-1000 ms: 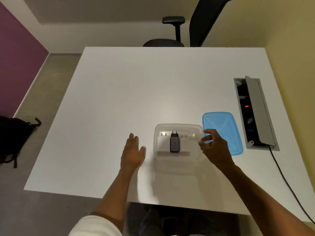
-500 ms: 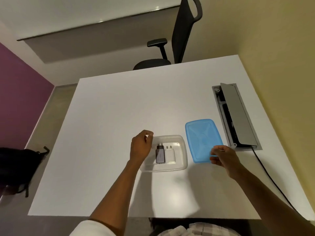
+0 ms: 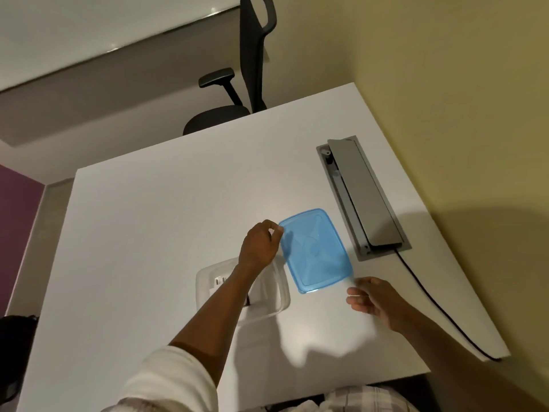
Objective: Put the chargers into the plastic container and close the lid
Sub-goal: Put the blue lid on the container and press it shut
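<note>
A room with a pale yellow wall, a purple wall section and a grey floor is shown, and most of the view is filled by a white table (image 3: 148, 233). A black office chair (image 3: 237, 93) is seen beyond the far edge of the table. A grey cable hatch (image 3: 364, 197) is set into the table, with its flap raised and a black cable (image 3: 430, 298) led from its near end over the table edge.

The blue lid (image 3: 316, 251) is taken as the landmark; it lies flat on the table, just beside the hatch on the side away from the wall. The clear plastic container (image 3: 208, 281) stands open next to the lid, on its side away from the hatch and a little nearer the person. White chargers (image 3: 219, 282) are seen inside it, largely hidden by the forearm that crosses above; how many there are cannot be told.

The left hand (image 3: 260, 246) is placed at the lid's far corner on the container side, with fingers curled and pinched at that corner's edge; whether the edge is truly gripped cannot be told. The right hand (image 3: 375, 298) is held just beyond the lid's near corner on the hatch side, loosely spread with fingers apart, nothing in it, and slightly blurred.
</note>
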